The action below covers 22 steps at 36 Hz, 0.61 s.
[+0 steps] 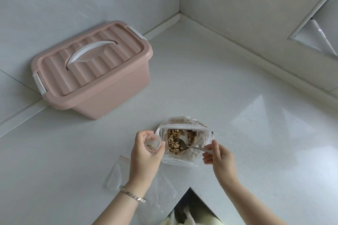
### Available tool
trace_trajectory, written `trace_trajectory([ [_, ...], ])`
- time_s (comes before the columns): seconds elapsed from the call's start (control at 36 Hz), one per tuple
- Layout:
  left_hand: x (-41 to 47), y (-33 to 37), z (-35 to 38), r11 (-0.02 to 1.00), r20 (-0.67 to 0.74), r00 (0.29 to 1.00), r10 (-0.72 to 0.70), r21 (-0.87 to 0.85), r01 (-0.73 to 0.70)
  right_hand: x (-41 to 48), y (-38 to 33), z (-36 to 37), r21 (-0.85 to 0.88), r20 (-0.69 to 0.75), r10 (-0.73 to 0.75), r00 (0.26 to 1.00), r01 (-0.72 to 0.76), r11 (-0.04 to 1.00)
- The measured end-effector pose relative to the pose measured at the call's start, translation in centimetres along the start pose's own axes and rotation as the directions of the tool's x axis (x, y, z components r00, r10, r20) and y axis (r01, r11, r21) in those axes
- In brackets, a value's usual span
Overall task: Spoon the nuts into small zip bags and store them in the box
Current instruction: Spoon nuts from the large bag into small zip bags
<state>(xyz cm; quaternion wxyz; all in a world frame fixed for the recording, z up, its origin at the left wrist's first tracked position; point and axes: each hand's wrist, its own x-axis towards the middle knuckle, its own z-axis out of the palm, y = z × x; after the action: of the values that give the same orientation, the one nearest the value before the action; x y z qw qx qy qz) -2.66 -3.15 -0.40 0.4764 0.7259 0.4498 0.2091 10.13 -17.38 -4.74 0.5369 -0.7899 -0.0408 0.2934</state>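
Note:
A clear plastic bag (pixel 182 126) of walnut pieces (pixel 173 141) lies open on the white counter, close to me. My left hand (pixel 144 155) grips a small zip bag (pixel 152 142) held open just left of the nuts; a few bits lie inside it. My right hand (pixel 217 155) pinches the handle of a metal spoon (pixel 184 144) whose bowl rests in the nuts. A pink box (pixel 95 71) with a white handle stands shut at the back left, by the wall.
More small zip bags (pixel 117 171) lie flat on the counter (pixel 237 115) under my left forearm. The counter's front edge has a notch near me at bottom centre. Walls close off the back and the right.

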Motion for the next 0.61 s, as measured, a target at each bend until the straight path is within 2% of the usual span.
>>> trace_trajectory([
  [0.14,-0.2,0.0,0.0,1.0,0.019,1.0,0.006,0.02,-0.006,0.1,0.0,-0.1,0.228,-0.061,0.187,0.981,-0.169,0.959],
  [0.31,0.0,-0.2,0.5,0.998,0.061,0.998,0.006,0.066,-0.01,0.3,-0.6,-2.2,0.303,-0.102,0.22,0.97,-0.18,0.936],
  [0.44,0.5,0.1,1.4,0.989,0.149,0.988,-0.03,0.149,0.007,0.4,-2.5,-4.0,0.328,-0.1,0.179,0.979,-0.138,0.934],
  [0.61,0.9,1.2,2.5,0.974,0.198,0.98,-0.025,0.226,-0.021,-0.3,-6.3,-5.4,0.304,-0.123,0.033,0.992,0.006,0.953],
])
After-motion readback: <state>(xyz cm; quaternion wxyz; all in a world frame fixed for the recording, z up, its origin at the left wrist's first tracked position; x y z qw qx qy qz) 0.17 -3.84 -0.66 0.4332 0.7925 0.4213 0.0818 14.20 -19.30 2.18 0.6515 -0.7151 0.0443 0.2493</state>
